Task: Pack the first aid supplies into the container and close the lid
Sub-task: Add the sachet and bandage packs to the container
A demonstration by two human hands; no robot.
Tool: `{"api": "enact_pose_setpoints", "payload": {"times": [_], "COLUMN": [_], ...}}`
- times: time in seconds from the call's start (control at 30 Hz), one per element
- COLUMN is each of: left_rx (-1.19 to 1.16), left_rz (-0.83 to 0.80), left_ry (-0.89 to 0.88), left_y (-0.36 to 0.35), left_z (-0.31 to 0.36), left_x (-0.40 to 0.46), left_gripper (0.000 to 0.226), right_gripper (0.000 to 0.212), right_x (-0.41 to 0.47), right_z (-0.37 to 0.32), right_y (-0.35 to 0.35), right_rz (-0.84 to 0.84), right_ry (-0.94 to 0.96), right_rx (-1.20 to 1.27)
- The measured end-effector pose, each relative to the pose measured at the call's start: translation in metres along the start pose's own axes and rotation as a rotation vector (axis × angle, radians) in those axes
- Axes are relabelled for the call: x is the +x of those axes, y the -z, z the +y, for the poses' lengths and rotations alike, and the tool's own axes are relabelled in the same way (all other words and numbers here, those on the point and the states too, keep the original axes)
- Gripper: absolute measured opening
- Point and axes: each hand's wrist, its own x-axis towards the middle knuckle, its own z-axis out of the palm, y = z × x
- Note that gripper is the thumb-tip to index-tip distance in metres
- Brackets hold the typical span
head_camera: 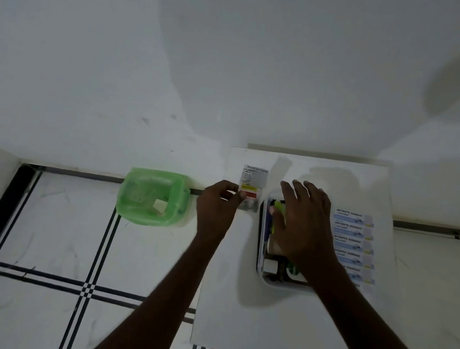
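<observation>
White board lies on the tiled floor; work happens at its far half.

Container, clear with a dark rim, sits mid-board and already holds several items: a green-labelled pack at the near end, something green and something dark further in. Contents partly hidden.

Right hand is flat over the container, grip spread, palm down on the contents; it seems to press or settle them, not to pinch anything.

Strip of antiseptic bandages lies just beside the container on the right, not yet packed.

Left hand, grip pressed together, pinches the edge of a small labelled packet lying left of the container.

Green lid rests on the floor, well apart to the left.

Judgement: roughly midway. Packet, bandages, lid remain.
</observation>
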Motion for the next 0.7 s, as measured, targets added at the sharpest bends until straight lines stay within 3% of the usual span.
{"api": "enact_pose_setpoints", "payload": {"times": [0.17,0.27,0.33,0.43,0.53,0.7], "left_rx": [-0.115,-0.076,-0.044,0.157,0.367,0.563], "left_rz": [-0.015,0.018,-0.043,-0.22,-0.261,-0.239], "left_ry": [-0.044,-0.092,-0.087,-0.084,-0.095,-0.157], "left_y": [0.015,0.011,0.002,-0.018,-0.032,-0.037], "left_z": [0.04,0.054,0.057,0.057,0.056,0.061], "left_x": [-0.049,-0.068,-0.079,-0.094,-0.105,-0.115], "left_gripper": [0.008,0.006,0.006,0.014,0.027,0.038], "right_gripper": [0.045,0.035,0.037,0.063,0.092,0.105], "right_x": [-0.017,-0.028,-0.034,-0.043,-0.05,-0.051], "right_z": [0.029,0.054,0.07,0.091,0.098,0.105], "right_y": [0.009,0.01,0.006,-0.007,-0.023,-0.041], "right_rz": [0.156,0.245,0.223,0.033,-0.086,-0.03], "right_ry": [-0.121,-0.265,-0.404,-0.661,-0.759,-0.792], "right_rx": [0.156,0.211,0.225,0.128,0.045,0.135]}}
